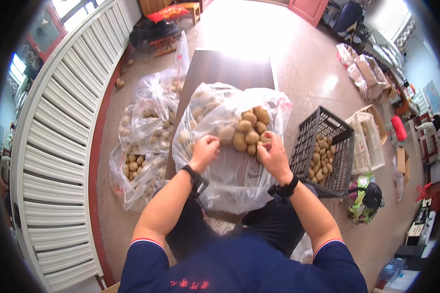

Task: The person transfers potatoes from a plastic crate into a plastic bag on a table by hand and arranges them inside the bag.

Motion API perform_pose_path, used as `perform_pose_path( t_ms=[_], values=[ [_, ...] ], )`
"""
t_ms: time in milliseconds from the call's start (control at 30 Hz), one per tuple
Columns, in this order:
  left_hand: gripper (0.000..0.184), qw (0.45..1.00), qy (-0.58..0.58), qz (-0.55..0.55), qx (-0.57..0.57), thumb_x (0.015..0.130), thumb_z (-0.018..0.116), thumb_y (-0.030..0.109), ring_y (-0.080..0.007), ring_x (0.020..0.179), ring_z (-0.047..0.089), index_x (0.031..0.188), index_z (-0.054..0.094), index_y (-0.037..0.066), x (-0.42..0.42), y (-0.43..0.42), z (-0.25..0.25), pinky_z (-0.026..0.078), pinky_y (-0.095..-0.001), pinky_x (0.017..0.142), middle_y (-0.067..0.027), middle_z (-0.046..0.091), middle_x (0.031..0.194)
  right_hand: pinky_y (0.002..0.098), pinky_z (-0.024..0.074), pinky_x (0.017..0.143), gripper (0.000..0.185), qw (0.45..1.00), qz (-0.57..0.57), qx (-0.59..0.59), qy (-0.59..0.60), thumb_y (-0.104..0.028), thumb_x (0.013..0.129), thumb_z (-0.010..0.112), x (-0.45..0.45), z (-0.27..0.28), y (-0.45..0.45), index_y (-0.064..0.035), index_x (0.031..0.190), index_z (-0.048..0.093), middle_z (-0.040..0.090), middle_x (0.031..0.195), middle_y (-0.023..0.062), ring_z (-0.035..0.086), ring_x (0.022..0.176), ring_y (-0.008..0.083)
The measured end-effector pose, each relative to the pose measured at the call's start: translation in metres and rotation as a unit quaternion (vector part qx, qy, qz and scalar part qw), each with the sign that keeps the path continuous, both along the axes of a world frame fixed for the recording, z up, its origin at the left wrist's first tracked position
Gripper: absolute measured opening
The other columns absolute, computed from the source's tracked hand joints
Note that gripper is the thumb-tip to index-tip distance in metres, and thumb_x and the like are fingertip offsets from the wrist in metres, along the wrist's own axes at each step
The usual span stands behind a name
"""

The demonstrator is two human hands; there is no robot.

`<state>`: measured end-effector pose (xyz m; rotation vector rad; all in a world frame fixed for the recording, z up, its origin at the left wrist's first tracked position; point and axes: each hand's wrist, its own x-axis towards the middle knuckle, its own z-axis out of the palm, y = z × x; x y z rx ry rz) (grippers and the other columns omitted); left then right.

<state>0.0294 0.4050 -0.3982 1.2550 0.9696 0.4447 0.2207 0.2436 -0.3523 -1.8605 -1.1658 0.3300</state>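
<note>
A clear plastic bag [230,188] lies open on a dark low table [225,66] in front of me, with a heap of brown potatoes [252,129] showing in its mouth. More potatoes look blurred through the film on its left side. My left hand [205,151] is closed in a pinch on the bag's film, left of the heap. At the right edge of the heap, my right hand [275,155] has its fingers bent and pinched at the film, close against the potatoes. Its exact fingertip contact is partly hidden.
On the floor to the left are more clear bags of potatoes [146,122]. A black plastic crate [335,173] holding potatoes stands at the right, beside a pale sack [366,139] and a green bag [363,207]. A white radiator [58,141] runs along the left.
</note>
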Motion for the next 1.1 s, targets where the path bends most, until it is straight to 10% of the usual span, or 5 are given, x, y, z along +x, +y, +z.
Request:
perform_pose_path(
  t_ms=[133, 433, 767, 900, 1100],
  values=[
    [0.019, 0.999, 0.02, 0.023, 0.029, 0.087, 0.059, 0.018, -0.0098, 0.067, 0.06, 0.101, 0.063, 0.005, -0.002, 0.002, -0.012, 0.05, -0.0249, 0.054, -0.001, 0.063, 0.084, 0.0252, 0.0526, 0.069, 0.046, 0.984, 0.061, 0.081, 0.148, -0.001, 0.086, 0.059, -0.031, 0.11, -0.006, 0.0006, 0.13, 0.044, 0.054, 0.118, 0.0143, 0.063, 0.091, 0.0154],
    [0.025, 0.977, 0.047, 0.015, 0.207, 0.078, 0.057, 0.021, -0.0301, 0.083, 0.068, 0.087, 0.07, 0.001, -0.003, 0.0, -0.024, 0.053, -0.0385, 0.077, -0.0186, 0.07, 0.087, 0.0282, 0.0507, 0.081, 0.043, 0.885, 0.238, 0.386, -0.102, 0.001, 0.087, 0.056, -0.062, 0.268, -0.06, 0.0024, 0.128, 0.045, 0.053, 0.123, 0.014, 0.059, 0.101, 0.0182],
    [0.023, 0.968, 0.069, 0.036, 0.24, 0.077, 0.057, 0.019, -0.0323, 0.083, 0.067, 0.087, 0.068, 0.001, -0.008, -0.009, -0.018, 0.052, -0.0383, 0.077, -0.0186, 0.069, 0.084, 0.0285, 0.0507, 0.08, 0.041, 0.82, 0.376, 0.415, -0.119, 0.0, 0.088, 0.055, -0.1, 0.296, -0.079, 0.0029, 0.128, 0.045, 0.053, 0.121, 0.0141, 0.06, 0.1, 0.0187],
    [0.019, 0.967, 0.027, 0.024, 0.252, 0.082, 0.056, 0.014, -0.0145, 0.057, 0.062, 0.09, 0.066, 0.0, -0.013, -0.006, -0.028, 0.051, -0.0303, 0.057, -0.0087, 0.066, 0.072, 0.0285, 0.0507, 0.08, 0.041, 0.817, 0.388, 0.41, -0.118, 0.0, 0.088, 0.055, -0.102, 0.301, -0.083, 0.0032, 0.128, 0.045, 0.054, 0.121, 0.0142, 0.06, 0.099, 0.0189],
    [0.025, 0.972, 0.06, 0.031, 0.226, 0.077, 0.057, 0.022, -0.0325, 0.083, 0.067, 0.086, 0.07, 0.003, -0.02, -0.009, -0.006, 0.053, -0.039, 0.077, -0.0178, 0.07, 0.089, 0.0287, 0.0507, 0.08, 0.04, 0.815, 0.406, 0.399, -0.111, -0.001, 0.089, 0.054, -0.101, 0.303, -0.085, 0.0035, 0.127, 0.046, 0.054, 0.12, 0.0142, 0.06, 0.098, 0.0191]
  ],
)
